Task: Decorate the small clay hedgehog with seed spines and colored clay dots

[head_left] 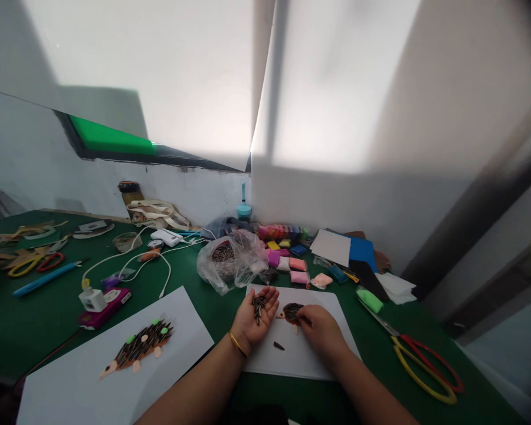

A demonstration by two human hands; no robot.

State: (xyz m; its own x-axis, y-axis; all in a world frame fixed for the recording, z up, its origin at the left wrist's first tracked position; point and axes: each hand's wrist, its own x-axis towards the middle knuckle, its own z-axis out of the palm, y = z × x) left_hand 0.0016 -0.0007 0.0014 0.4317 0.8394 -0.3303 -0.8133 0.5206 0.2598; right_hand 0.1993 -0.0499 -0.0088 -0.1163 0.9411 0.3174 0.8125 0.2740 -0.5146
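Left hand (246,326) lay palm up, fingers uncurled, cradling dark seeds (259,307); my right hand (322,329) had fingertips together at the hedgehog figure (291,311).
Seeds looked light, stiff, likely slippery, best pinched singly by flat sides; couldn't tell if my right held one.

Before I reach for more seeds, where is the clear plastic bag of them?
In the head view, the plastic bag is near the middle, on the green table beyond the left hand and left of the coloured packets.
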